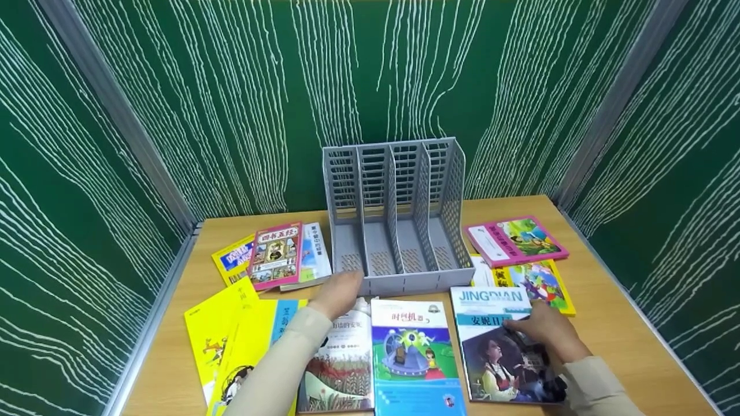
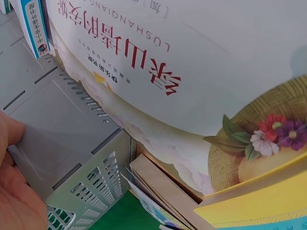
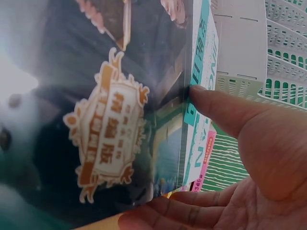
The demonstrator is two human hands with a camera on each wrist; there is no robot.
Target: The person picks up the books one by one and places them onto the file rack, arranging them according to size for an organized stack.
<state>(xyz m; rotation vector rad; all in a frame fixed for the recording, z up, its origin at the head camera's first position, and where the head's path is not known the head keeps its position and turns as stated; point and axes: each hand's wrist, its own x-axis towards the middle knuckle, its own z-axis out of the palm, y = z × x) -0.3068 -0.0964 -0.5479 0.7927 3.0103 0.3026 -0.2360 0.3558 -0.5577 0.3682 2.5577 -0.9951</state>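
My left hand (image 1: 340, 293) grips the front wall of a grey book rack (image 1: 419, 282) near its left corner. In the left wrist view the thumb (image 2: 12, 132) lies against the rack's front face. My right hand (image 1: 552, 332) holds a paperback book (image 1: 509, 361) marked JINGDIAN by its right edge, thumb on the cover and fingers at the underside. Between the two hands lie a blue-and-green book (image 1: 413, 352) and a book with a poppy-field cover (image 1: 341, 375), partly hidden by the left forearm.
Two yellow books (image 1: 214, 341) overlap at the front left. Behind them are a pink-bordered comic book (image 1: 276, 254), a white-and-blue book (image 1: 315, 248) and a yellow one. Right of the rack lie a pink book (image 1: 517, 240) and a yellow book (image 1: 543, 283). Green walls enclose the wooden table (image 1: 624, 323).
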